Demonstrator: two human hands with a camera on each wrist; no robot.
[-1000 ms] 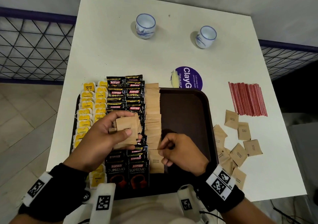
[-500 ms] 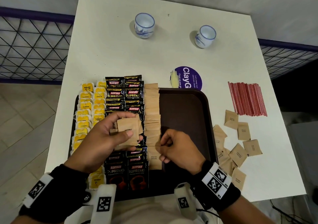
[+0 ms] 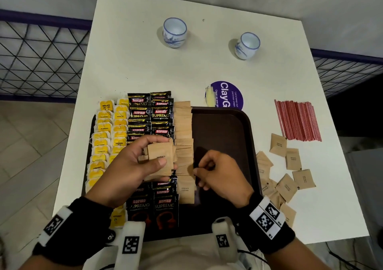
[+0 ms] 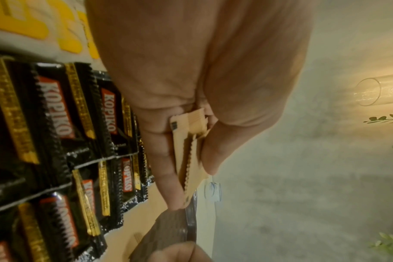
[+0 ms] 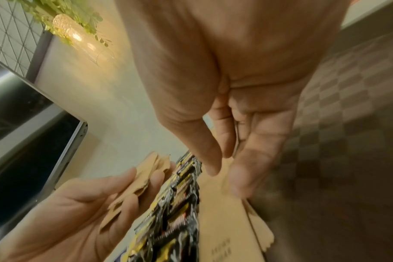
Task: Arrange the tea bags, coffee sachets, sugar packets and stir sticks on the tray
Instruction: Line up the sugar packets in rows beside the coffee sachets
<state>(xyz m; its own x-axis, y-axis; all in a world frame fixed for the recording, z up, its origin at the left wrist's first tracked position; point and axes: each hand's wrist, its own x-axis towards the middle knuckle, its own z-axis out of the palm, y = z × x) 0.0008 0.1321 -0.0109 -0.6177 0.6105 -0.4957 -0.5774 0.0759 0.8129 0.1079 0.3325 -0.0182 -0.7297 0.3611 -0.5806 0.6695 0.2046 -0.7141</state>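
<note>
one column of sugar packets point(image 3: 184, 145) runs down the tray point(image 3: 223, 128) beside the coffee sachets point(image 3: 151, 114), and it's being filled. left hand point(image 3: 128, 166) grips a spare stack point(image 3: 160, 160) above the sachets; right hand point(image 3: 219, 176) pinches a packet's edge in that column. next: seat it square, then the loose packets point(image 3: 290, 172) off the tray's right edge.

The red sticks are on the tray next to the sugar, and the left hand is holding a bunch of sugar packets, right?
Not quite. The red sticks aren't on the tray; they lie on the table, to its right, as the head view shows. The rest is right: the left hand is holding a bunch of sugar packets.
</note>
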